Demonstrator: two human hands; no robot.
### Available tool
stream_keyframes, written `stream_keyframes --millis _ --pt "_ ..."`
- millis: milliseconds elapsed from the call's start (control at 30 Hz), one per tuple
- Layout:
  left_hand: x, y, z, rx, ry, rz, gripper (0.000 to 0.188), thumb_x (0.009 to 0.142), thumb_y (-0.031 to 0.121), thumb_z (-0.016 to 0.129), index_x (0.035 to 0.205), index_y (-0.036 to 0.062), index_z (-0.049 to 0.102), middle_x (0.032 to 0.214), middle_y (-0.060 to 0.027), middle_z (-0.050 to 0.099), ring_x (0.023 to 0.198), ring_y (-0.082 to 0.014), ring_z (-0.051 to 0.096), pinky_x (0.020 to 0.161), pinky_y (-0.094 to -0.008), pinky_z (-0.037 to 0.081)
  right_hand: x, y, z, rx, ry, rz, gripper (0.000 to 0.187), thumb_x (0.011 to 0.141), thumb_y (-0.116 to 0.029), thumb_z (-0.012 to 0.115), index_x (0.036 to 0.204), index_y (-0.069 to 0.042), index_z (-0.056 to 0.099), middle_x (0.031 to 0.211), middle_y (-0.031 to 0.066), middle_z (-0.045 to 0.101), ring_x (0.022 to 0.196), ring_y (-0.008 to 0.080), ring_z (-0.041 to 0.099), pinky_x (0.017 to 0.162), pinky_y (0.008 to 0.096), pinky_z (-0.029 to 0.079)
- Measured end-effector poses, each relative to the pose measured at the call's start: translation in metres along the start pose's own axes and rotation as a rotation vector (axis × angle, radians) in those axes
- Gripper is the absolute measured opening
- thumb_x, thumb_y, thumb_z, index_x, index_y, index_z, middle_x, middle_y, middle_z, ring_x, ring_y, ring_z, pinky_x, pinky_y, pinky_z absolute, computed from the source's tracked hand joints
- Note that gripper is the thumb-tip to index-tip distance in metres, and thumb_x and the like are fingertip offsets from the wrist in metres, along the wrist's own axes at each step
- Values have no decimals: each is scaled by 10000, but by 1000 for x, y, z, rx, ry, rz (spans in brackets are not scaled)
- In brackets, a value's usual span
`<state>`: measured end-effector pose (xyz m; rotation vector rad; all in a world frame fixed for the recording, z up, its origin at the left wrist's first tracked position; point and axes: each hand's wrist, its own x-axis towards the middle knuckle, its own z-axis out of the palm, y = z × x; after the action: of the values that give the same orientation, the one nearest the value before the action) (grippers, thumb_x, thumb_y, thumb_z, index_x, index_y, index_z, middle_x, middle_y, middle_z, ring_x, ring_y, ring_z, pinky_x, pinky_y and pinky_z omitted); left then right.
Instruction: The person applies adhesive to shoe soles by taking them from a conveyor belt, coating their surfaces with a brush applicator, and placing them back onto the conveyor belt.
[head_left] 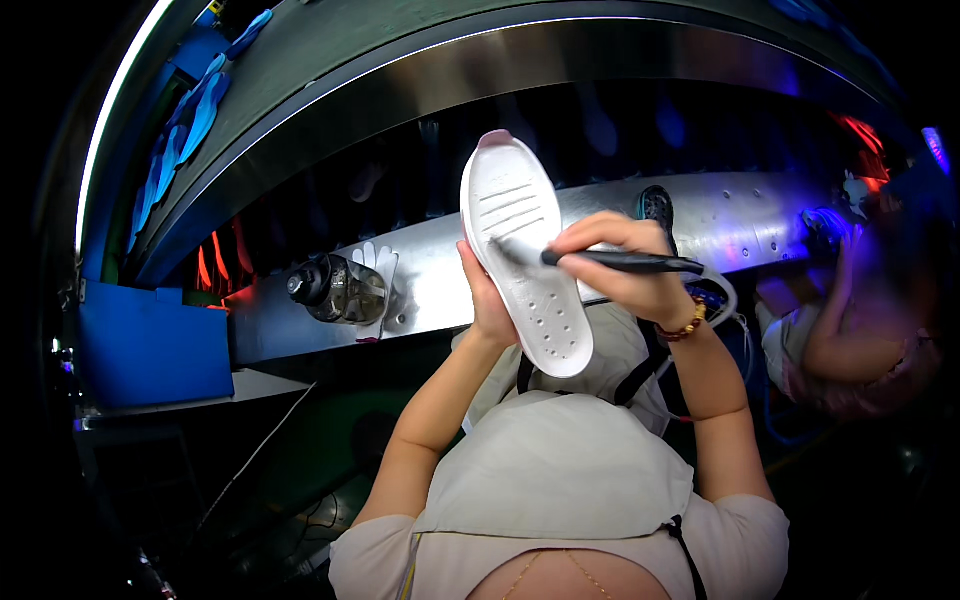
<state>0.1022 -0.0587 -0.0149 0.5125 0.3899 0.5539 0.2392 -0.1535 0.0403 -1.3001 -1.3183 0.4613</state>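
A white shoe sole (522, 285) with a pinkish tip stands tilted in front of me, its grooved and dimpled face toward me. My left hand (487, 300) is closed round its left edge near the middle. In my right hand (628, 285) is a black-handled brush (655, 263), pinched between thumb and fingers. The brush's pale, blurred tip lies over the middle of the sole, just below the grooves; whether it touches cannot be made out. A white tube (735, 300) passes by my right wrist.
A metal ledge (425, 290) crosses behind the sole, carrying a dark, clear-sided bottle (345, 290), a white glove (385, 265) and a dark shoe (657, 208). Beyond it curves a green conveyor (400, 40) with blue insoles (205, 110). Another person (850, 330) sits at right.
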Motion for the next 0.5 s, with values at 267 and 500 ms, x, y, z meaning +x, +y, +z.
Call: stream_keyframes --millis 267,500 --pt "4 12 -5 20 -188 100 962 722 785 22 1205 43 401 920 -189 578 792 -271 590 697 -356 498 -10 -11 -1 164 -93 -100 149 686 -16 666 834 -14 645 834 105 658 807 209 627 745 302 476" --pt "9 24 4 15 -185 222 962 712 788 -2 1156 46 420 866 -183 574 750 -273 584 667 -388 487 -19 -21 -4 277 -368 -128 132 683 -46 693 808 -38 650 837 94 654 809 204 626 762 302 474"
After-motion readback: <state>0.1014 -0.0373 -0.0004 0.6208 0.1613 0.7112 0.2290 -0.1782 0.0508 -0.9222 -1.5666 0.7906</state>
